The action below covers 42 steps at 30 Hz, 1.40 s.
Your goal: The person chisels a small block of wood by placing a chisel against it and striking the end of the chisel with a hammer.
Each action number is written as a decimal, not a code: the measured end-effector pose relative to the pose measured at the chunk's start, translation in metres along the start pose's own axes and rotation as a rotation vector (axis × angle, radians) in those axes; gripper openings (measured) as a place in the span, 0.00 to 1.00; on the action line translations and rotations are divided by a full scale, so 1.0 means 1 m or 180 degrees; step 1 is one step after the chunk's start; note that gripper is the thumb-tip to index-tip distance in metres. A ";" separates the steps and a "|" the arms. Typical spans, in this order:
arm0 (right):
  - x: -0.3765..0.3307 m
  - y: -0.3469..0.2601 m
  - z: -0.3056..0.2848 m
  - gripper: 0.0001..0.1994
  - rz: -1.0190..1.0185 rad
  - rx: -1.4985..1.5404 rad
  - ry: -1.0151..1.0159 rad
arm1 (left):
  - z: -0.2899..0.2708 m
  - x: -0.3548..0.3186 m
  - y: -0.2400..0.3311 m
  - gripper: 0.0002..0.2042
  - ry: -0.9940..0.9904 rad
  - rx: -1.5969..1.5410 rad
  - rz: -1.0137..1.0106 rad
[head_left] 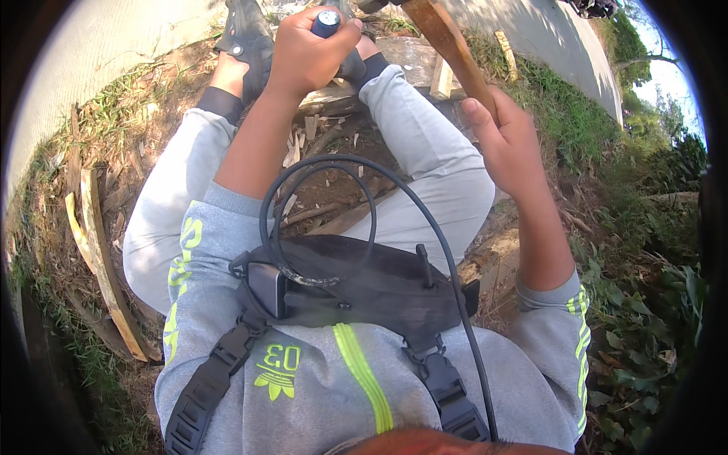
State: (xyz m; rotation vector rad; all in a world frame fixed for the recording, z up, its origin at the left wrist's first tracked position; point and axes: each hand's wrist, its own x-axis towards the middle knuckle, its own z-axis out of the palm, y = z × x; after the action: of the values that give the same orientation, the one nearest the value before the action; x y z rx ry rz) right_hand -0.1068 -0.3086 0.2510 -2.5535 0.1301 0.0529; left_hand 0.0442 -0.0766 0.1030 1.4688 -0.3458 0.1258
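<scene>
I sit on the ground with my knees bent, in grey trousers and a grey top with lime stripes. My left hand (307, 49) is clenched around a dark, blue-capped tool handle (327, 21) above my left knee; the tool's working end is hidden. My right hand (506, 133) grips a long brown wooden stick (447, 45) that slants up and left toward the top edge. Between my feet lie a flat wooden block (413, 57) and pale wood chips (296, 148).
A black chest pouch (364, 288) with a looping black cable (318, 163) hangs on my front. Wooden slats (106, 265) lie in the grass on the left. A paved road (553, 38) runs past at upper right, and leafy plants (644, 334) fill the right side.
</scene>
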 end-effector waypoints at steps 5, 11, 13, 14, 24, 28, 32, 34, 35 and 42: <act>-0.024 0.056 0.043 0.16 0.0798 0.2248 0.0026 | 0.009 0.030 0.028 0.13 0.0136 0.0673 0.0085; -0.046 0.126 0.107 0.17 0.1414 0.2963 -0.0143 | 0.020 0.077 0.035 0.17 -0.0130 0.1276 0.0025; -0.049 0.140 0.117 0.17 0.1712 0.2972 -0.0170 | 0.021 0.073 0.028 0.16 -0.0173 0.1269 0.0205; -0.051 0.145 0.123 0.17 0.1867 0.2975 -0.0184 | 0.021 0.071 0.024 0.16 -0.0204 0.1261 0.0291; -0.046 0.153 0.126 0.16 0.1712 0.3178 -0.0402 | 0.026 0.054 0.008 0.15 -0.0390 0.1070 -0.0476; -0.049 0.146 0.125 0.16 0.1629 0.3128 -0.0442 | 0.032 0.058 0.014 0.15 -0.0517 0.1287 -0.0394; -0.052 0.142 0.123 0.16 0.1524 0.3215 -0.0377 | 0.031 0.058 0.023 0.15 -0.0604 0.1278 -0.0761; -0.052 0.140 0.114 0.16 0.1518 0.2891 -0.0354 | 0.030 0.055 0.021 0.15 -0.0534 0.0889 -0.0823; -0.050 0.136 0.109 0.17 0.1511 0.2720 -0.0341 | 0.029 0.054 0.019 0.15 -0.0494 0.0687 -0.0851; -0.005 0.060 0.016 0.20 0.0326 0.2531 0.0529 | 0.037 0.047 0.017 0.18 -0.0352 0.0862 -0.0603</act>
State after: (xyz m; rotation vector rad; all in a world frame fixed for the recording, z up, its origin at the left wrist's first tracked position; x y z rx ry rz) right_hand -0.1185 -0.3495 0.2054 -1.7528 0.2822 -0.1456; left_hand 0.0784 -0.1168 0.1357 1.7732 -0.2848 -0.0638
